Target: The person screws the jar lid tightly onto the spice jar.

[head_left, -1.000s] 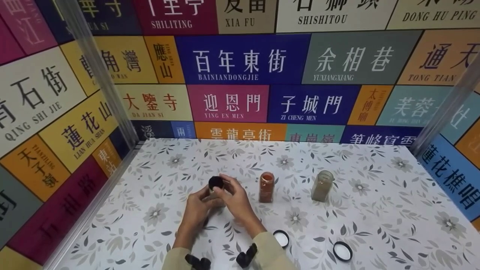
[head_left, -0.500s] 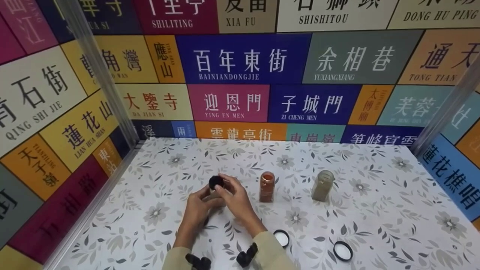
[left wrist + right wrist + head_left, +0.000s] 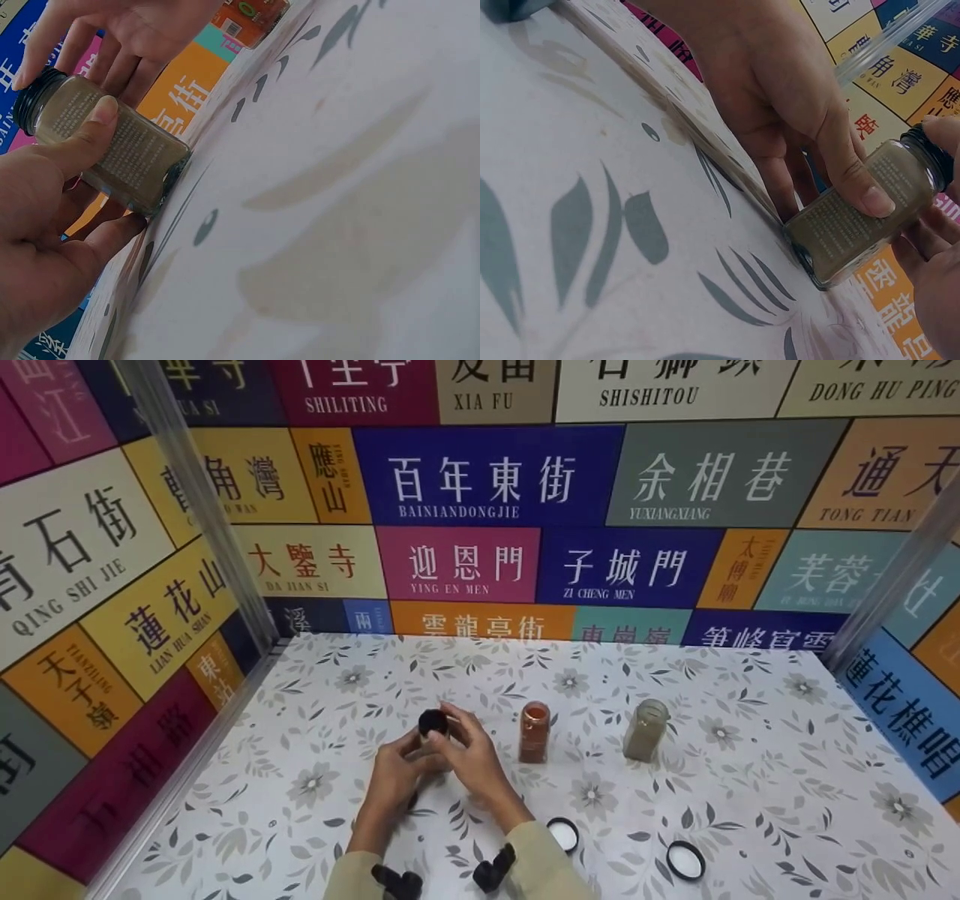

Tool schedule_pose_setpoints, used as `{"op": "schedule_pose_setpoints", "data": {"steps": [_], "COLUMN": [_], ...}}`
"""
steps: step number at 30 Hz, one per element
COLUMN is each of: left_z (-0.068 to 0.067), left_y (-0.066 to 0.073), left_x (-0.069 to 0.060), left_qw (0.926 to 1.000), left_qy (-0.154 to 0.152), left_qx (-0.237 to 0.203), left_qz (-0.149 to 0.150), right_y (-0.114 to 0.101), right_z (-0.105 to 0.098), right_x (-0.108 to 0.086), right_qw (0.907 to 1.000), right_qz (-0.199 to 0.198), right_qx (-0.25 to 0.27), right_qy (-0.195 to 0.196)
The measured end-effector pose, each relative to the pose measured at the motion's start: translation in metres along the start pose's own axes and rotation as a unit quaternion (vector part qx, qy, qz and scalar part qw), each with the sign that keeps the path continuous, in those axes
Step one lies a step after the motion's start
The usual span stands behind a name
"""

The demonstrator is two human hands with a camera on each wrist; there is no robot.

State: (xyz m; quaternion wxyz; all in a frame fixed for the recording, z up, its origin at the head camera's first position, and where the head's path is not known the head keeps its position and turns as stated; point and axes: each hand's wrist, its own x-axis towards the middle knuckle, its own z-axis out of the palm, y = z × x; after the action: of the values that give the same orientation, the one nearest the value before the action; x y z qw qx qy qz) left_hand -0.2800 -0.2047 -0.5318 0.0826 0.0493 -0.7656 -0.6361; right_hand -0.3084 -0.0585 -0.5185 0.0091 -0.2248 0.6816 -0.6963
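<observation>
A glass spice jar [image 3: 124, 154] of grey-brown powder, printed with small text, stands on the table between both hands. My left hand [image 3: 394, 780] grips its body, thumb across the printed face in both wrist views. The black lid [image 3: 433, 724] sits on the jar's neck. My right hand [image 3: 481, 765] holds this lid between thumb and fingers; in the right wrist view only part of that hand [image 3: 941, 300] shows at the edge. To the right stand an uncapped jar of orange-red powder [image 3: 534, 739] and an uncapped jar of grey-green powder [image 3: 643, 739].
Two black lids with white inner faces lie on the floral tabletop [image 3: 315, 840]: one lid [image 3: 562, 835] by the right sleeve, another lid [image 3: 685, 861] farther right. Walls of coloured street-name panels [image 3: 480, 472] enclose the back and sides, with clear corner posts [image 3: 210, 510].
The head view has shifted very slightly. Both hands keep their hold on the jar and lid, and the other jars and lids stay where they were.
</observation>
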Motion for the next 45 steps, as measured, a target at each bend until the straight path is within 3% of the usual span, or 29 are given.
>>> {"op": "schedule_pose_setpoints", "data": {"steps": [2,7,16,26,30,32,39,45], "left_z": [0.0003,0.0007,0.0007,0.0012,0.0013,0.0014,0.0014,0.0015], "left_y": [0.0003,-0.0008,0.0011,-0.0013,-0.0005,-0.0004,-0.0013,-0.0019], "left_x": [0.0,-0.0004,0.0004,0.0009,0.0015,0.0015,0.0003,0.0011], "left_qw": [0.9999,0.9999,0.9993,0.9998,0.9998,0.9997,0.9996,0.9995], "left_qy": [0.001,0.003,0.01,0.006,0.011,0.012,0.003,0.003], "left_qx": [-0.009,0.007,0.032,-0.013,0.002,0.013,-0.029,-0.03], "left_qz": [-0.01,0.008,0.016,0.015,0.015,0.015,-0.001,0.004], "right_y": [0.0,0.001,0.0012,-0.0011,-0.001,-0.0007,0.0004,0.0006], "right_z": [-0.001,-0.0015,0.0011,-0.0008,-0.0012,-0.0009,0.0006,0.0001], "right_x": [0.0,-0.0003,0.0009,0.0003,0.0016,0.0017,0.0013,0.0019], "right_qw": [1.0,0.9999,0.9995,0.9999,0.9995,0.9996,0.9999,0.9999], "right_qz": [-0.004,-0.013,0.014,-0.01,-0.022,-0.023,-0.015,-0.012], "right_qx": [-0.007,-0.01,0.026,-0.006,-0.02,-0.019,0.008,0.005], "right_qy": [-0.004,-0.001,0.015,-0.003,-0.003,-0.002,0.003,0.009]}}
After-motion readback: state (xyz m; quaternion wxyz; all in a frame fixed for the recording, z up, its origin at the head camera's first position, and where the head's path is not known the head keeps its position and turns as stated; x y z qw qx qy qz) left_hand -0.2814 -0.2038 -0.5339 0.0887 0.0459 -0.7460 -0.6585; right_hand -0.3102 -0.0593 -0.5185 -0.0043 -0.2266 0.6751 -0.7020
